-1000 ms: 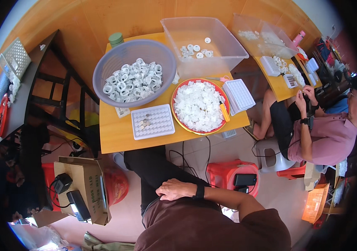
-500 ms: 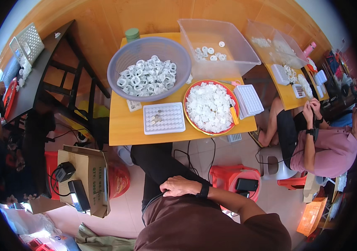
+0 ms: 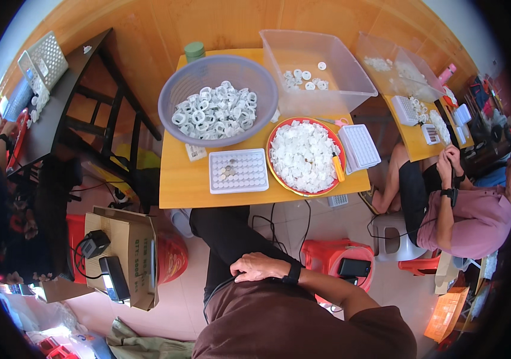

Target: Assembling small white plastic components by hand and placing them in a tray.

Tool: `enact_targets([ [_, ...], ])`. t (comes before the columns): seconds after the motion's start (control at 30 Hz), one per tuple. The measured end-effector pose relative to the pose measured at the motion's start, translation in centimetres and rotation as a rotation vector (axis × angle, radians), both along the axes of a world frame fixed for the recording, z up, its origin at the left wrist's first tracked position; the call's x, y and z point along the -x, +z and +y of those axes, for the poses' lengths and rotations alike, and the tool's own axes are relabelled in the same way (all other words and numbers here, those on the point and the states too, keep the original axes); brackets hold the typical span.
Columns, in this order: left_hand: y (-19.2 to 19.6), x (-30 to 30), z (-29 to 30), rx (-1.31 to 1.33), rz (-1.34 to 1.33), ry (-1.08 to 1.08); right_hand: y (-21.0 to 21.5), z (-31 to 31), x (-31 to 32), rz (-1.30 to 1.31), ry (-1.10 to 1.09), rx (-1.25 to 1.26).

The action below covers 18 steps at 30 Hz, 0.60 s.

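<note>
My right hand [image 3: 260,267] rests on my lap at the hem of my brown shirt, its fingers curled in and nothing seen in them. My left hand does not show. Ahead on the wooden table [image 3: 189,194], a white tray with round pockets [image 3: 239,186] holds a few small coin-like discs. Beside it, a red-rimmed round tray [image 3: 275,172] is heaped with small white plastic pieces [image 3: 303,152]; an orange-handled tool [image 3: 338,169] lies on its right edge. Behind, a grey-purple basket [image 3: 175,84] holds many white ring-shaped parts [image 3: 219,110].
A clear bin [image 3: 279,51] with a few white round parts stands behind stacked white trays [image 3: 360,146]. A co-worker in pink [image 3: 471,218] works at the right table. Another person's arm [image 3: 1,149] is at the dark table. A cardboard box [image 3: 142,233] and red stool [image 3: 327,251] flank my legs.
The view has shifted slightly, so the table and its things sit a little further right and lower. My right hand stays on my lap.
</note>
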<state>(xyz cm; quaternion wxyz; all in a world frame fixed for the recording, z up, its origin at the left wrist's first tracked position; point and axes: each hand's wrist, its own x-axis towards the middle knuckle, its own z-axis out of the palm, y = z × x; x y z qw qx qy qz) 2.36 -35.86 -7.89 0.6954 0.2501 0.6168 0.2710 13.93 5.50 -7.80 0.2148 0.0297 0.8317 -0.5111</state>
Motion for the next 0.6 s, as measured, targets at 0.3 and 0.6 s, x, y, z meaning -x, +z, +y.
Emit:
enact_targets([
  [0.3, 0.3, 0.5, 1.0, 0.018, -0.116, -0.006, 0.4, 0.3, 0.2, 0.016, 0.001, 0.025],
  [0.6, 0.9, 1.0, 2.3, 0.033, -0.212, 0.010, 0.2, 0.3, 0.1, 0.015, 0.007, 0.052],
])
